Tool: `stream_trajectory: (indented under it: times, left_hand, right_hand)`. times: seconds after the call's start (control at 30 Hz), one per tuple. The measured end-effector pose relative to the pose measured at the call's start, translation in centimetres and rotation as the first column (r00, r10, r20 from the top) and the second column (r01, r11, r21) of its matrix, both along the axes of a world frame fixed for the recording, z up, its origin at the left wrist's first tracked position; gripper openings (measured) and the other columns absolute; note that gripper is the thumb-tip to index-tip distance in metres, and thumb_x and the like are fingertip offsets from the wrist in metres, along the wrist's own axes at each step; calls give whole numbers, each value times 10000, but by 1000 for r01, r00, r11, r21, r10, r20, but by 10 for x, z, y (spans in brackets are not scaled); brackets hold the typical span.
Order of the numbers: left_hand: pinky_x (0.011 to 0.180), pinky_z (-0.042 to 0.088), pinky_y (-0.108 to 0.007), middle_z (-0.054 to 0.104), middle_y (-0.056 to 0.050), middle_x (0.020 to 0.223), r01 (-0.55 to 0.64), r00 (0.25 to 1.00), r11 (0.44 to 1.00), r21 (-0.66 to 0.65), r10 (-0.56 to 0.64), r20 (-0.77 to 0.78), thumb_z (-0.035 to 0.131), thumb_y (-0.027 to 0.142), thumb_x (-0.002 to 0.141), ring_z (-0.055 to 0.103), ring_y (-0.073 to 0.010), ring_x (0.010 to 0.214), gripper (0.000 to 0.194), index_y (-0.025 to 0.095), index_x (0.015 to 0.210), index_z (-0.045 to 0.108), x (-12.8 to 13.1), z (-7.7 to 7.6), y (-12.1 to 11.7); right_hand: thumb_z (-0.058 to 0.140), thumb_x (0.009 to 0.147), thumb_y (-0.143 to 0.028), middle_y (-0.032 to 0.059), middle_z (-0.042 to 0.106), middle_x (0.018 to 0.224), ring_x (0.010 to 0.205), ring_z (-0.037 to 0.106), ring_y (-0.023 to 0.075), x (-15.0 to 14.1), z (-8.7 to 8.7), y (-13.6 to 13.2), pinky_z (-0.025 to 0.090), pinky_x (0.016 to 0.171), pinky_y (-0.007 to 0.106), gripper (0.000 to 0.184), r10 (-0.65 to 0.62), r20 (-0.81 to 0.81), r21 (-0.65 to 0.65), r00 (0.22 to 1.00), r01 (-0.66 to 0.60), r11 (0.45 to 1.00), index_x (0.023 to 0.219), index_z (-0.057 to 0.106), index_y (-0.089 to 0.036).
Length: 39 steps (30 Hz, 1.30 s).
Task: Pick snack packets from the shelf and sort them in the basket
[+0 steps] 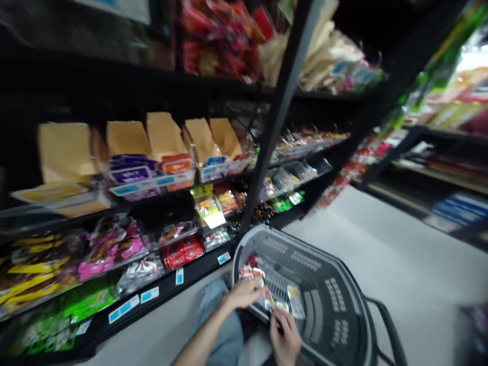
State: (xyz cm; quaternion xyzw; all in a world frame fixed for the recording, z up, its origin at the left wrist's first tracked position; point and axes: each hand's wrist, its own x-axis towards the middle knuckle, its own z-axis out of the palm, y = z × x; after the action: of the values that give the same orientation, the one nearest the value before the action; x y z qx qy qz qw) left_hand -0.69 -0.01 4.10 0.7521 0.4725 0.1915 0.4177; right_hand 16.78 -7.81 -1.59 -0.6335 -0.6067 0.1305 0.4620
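Note:
My left hand (247,293) reaches over the near rim of a grey shopping basket (320,282), its fingers drawn together beside an orange-and-white packet (251,273). My right hand (285,335) is at the same rim, fingers curled around something dark that I cannot make out. A thin, blurred piece of packaging (270,299) shows between my two hands. Inside the basket, a clear-fronted packet (295,301) leans near the right hand, and red packaging (253,261) sits at the left end. Motion blur and my hands hide what the fingertips touch.
Black shelving (213,262) on the left holds several bagged snacks, with cardboard display boxes (165,134) above. A slanted metal post (282,96) rises behind the basket. The basket's dark handle (391,328) hangs at the right. Pale floor (381,249) extends to another shelf (453,213).

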Motion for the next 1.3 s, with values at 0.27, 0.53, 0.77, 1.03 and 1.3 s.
stream_trajectory:
  times: [0.27,0.53,0.77,1.03,1.3]
  left_hand:
    - [745,511,-287,703,-58,936,-111,952,991,-71,127,280,487,319,887,659,-176,823,346,157,1193,487,-1,-21,7]
    - [738,533,-271,666,-53,968,-195,919,976,-96,216,330,470,244,883,652,-151,836,235,182,1106,435,-10,-19,6]
    - [829,498,-304,642,-63,1075,-271,925,963,-1,260,277,584,189,777,629,-169,922,490,186,1229,392,-10,-20,0]
    - [749,446,-249,703,-13,910,-184,980,977,109,174,93,495,352,886,617,-160,756,251,214,1033,644,-13,-19,6]
    - [616,426,-213,659,9,705,-205,964,973,108,181,194,473,344,902,600,-136,631,184,196,876,578,-12,-25,9]
  right_hand:
    - [641,787,-315,127,594,1223,1170,535,311,2,19,-6,418,991,541,372,158,-98,37,982,-155,987,1148,587,-243]
    - [699,719,-486,92,709,927,865,667,276,12,34,38,551,770,404,407,243,-499,-369,832,-458,809,996,647,-193]
    - [756,670,-467,35,680,832,738,640,217,16,22,54,563,660,359,342,49,-805,-266,591,-433,861,841,644,-192]
    - [734,718,-414,34,685,793,588,569,140,17,17,56,450,494,242,334,29,-772,-183,635,-265,947,947,663,-181]
    - [815,630,-324,2,695,745,650,640,162,17,10,59,511,614,277,470,120,-771,-160,626,-372,914,1041,619,-207]
